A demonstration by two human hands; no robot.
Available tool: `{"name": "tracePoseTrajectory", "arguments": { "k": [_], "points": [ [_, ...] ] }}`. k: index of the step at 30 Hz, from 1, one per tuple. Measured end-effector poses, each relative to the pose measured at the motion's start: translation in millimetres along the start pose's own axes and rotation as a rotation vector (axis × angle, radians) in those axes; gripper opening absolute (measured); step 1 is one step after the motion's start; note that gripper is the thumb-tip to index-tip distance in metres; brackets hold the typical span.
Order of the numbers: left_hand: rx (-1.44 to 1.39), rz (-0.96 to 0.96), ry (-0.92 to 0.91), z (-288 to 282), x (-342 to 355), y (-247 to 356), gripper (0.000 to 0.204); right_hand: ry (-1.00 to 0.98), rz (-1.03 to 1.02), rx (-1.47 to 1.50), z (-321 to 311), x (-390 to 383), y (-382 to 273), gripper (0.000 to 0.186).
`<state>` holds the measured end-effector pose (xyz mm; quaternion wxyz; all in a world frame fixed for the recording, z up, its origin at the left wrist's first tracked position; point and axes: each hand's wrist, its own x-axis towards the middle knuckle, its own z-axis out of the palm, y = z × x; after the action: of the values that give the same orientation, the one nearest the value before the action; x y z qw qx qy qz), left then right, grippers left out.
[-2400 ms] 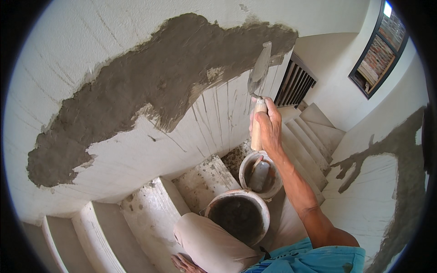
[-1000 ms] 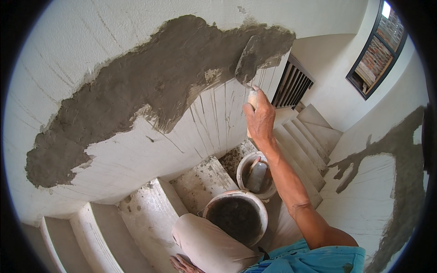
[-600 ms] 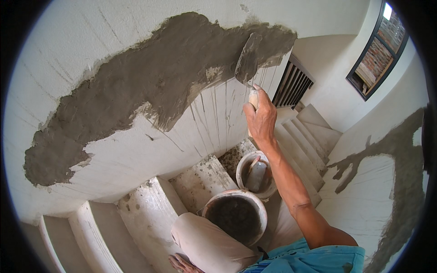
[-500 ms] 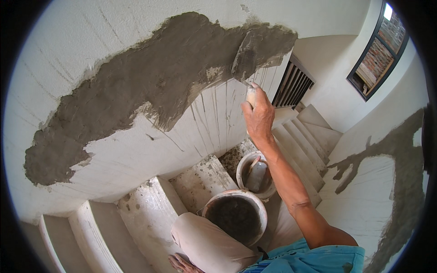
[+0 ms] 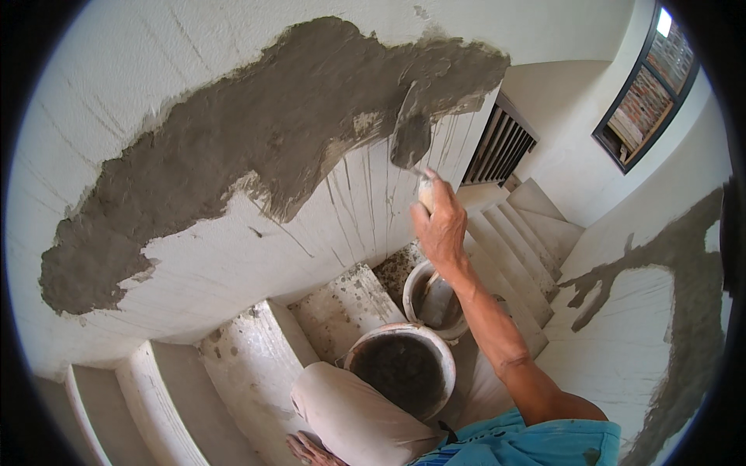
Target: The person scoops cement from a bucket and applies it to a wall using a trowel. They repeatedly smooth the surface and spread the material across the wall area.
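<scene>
My right hand (image 5: 441, 229) is closed round the pale handle (image 5: 424, 194) of a trowel, whose mortar-smeared blade (image 5: 412, 128) lies at the lower edge of a wet grey plaster patch (image 5: 233, 132) on the white wall (image 5: 264, 260). My left hand (image 5: 311, 450) rests low beside my bent knee (image 5: 342, 396), fingers apart and partly hidden by the leg. Next to that knee stands a large bucket (image 5: 361, 336) of dark grey mix. Behind it, a smaller bucket (image 5: 416, 276) holds murky liquid and another tool, partly hidden by my right forearm.
Concrete steps (image 5: 249, 365) splattered with mortar run down the left and turn away (image 5: 528, 241) at the right. A dark slatted railing (image 5: 497, 144) and a black-framed window (image 5: 645, 93) are beyond. The curved right-hand wall (image 5: 629, 311) carries another grey patch (image 5: 684, 287).
The trowel first moved left onto the plaster; in the last half second my right hand has drawn it downward and slightly left. My left hand stays by the knee.
</scene>
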<state>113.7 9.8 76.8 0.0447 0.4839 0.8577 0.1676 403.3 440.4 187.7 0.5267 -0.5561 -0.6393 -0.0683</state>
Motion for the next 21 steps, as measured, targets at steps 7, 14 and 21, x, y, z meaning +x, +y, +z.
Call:
{"name": "tracePoseTrajectory", "arguments": {
  "k": [7,14,21],
  "points": [
    [-0.021,0.004,-0.037,-2,2,-6,0.083,0.080,0.016,-0.022,10,38,-1,0.054],
    [0.005,-0.022,-0.075,-1,1,-7,0.091,0.002,0.040,0.060,8,12,-4,0.053],
    [-0.007,-0.027,-0.116,-6,2,-4,0.092,0.076,0.193,0.081,7,35,28,0.047]
  ]
}}
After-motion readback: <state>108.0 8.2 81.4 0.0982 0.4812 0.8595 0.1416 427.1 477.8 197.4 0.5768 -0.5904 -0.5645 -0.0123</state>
